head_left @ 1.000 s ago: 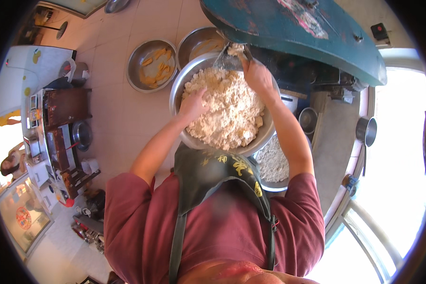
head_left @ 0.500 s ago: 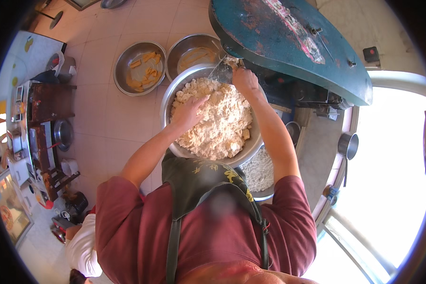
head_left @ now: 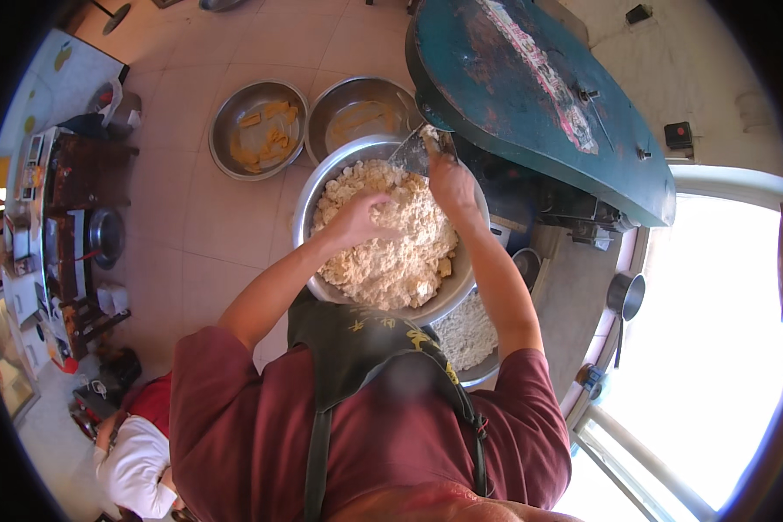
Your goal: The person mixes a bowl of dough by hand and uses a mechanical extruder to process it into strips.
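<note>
Over round silver-metal bowl (head_left: 357, 150), spread left grip (head_left: 359, 223) fronts crumbly cream dough (head_left: 391, 271), likely soft, best cupped underneath; right grip (head_left: 452, 185) clasps flat grey scraper (head_left: 411, 157)

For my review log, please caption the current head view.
Left hand over crumbly mixture in a metal bowl; right hand holding a scraper near its far rim.
</note>
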Demonstrator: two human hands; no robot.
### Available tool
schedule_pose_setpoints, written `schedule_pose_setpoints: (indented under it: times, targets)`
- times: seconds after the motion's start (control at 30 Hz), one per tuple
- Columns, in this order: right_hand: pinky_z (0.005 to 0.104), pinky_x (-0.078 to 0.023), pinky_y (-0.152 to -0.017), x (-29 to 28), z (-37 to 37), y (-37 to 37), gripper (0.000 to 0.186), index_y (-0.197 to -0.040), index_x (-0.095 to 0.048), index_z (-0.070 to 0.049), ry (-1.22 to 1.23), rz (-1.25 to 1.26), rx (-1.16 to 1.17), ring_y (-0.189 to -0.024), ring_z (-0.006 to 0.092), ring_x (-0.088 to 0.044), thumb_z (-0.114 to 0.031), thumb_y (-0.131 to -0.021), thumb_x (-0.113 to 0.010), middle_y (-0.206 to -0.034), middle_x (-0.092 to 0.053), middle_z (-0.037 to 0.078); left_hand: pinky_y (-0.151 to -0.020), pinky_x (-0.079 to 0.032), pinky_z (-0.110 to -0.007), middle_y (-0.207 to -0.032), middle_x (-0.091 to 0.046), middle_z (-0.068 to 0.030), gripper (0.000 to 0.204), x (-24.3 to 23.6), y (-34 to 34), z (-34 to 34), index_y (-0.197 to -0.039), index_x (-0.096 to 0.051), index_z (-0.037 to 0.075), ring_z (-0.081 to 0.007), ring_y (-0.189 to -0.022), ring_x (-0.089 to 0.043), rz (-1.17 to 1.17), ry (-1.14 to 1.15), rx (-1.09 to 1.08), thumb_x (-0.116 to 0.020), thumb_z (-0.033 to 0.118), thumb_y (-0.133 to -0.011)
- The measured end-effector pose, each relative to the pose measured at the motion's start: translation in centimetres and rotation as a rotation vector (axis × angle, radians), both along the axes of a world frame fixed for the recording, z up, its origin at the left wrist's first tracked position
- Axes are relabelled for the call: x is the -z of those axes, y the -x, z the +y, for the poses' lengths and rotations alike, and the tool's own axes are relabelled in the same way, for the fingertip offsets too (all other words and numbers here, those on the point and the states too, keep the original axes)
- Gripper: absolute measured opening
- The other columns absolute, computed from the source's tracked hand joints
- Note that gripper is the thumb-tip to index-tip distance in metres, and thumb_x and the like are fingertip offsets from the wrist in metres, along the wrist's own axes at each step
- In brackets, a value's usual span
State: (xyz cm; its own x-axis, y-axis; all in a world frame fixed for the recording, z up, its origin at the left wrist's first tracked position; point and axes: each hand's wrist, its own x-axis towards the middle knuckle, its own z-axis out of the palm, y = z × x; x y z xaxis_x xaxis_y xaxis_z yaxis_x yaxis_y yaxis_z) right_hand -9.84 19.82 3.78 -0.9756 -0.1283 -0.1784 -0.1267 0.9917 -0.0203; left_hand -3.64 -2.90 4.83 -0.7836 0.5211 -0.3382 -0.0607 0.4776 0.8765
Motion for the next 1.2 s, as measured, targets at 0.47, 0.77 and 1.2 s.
schedule_pose_setpoints:
  times: [0.47,0.77,1.2]
  targets:
    - [0.0467,-0.058,-0.063,3.8,0.4,2.9,0.052,-0.143,-0.045,-0.015,0.115,0.096,0.118,-0.078,0.0358,-0.071,-0.013,-0.091,-0.049,-0.085,-0.069,0.019,-0.097,-0.042,-0.031,-0.133,-0.049,-0.0165,0.08,3.6,0.6,0.0,-0.151,-0.028,-0.001,-0.0211,-0.118,-0.051,-0.514,-0.445,-0.113,-0.066,0.004,-0.081]
    - [0.0506,-0.057,-0.073,2.0,1.7,3.6,0.043,-0.138,-0.048,-0.022,0.182,0.006,0.151,-0.078,0.0401,-0.07,-0.022,-0.094,-0.05,-0.091,-0.07,0.017,-0.098,-0.045,-0.038,-0.133,-0.053,-0.0232,0.082,3.8,5.3,3.1,-0.151,-0.024,-0.004,-0.0274,-0.118,-0.057,0.032,-0.179,-0.029,-0.071,0.022,-0.088]
    - [0.0546,-0.054,-0.072,-2.2,4.3,-3.3,0.045,-0.088,-0.067,0.003,0.426,0.09,0.229,-0.078,0.0468,-0.067,-0.034,-0.099,-0.044,-0.079,-0.066,0.031,-0.091,-0.048,-0.047,-0.124,-0.057,-0.0296,0.036,5.1,9.6,9.8,-0.121,-0.053,-0.003,-0.0463,-0.112,-0.057,0.638,0.136,-0.053,-0.057,0.012,-0.089]
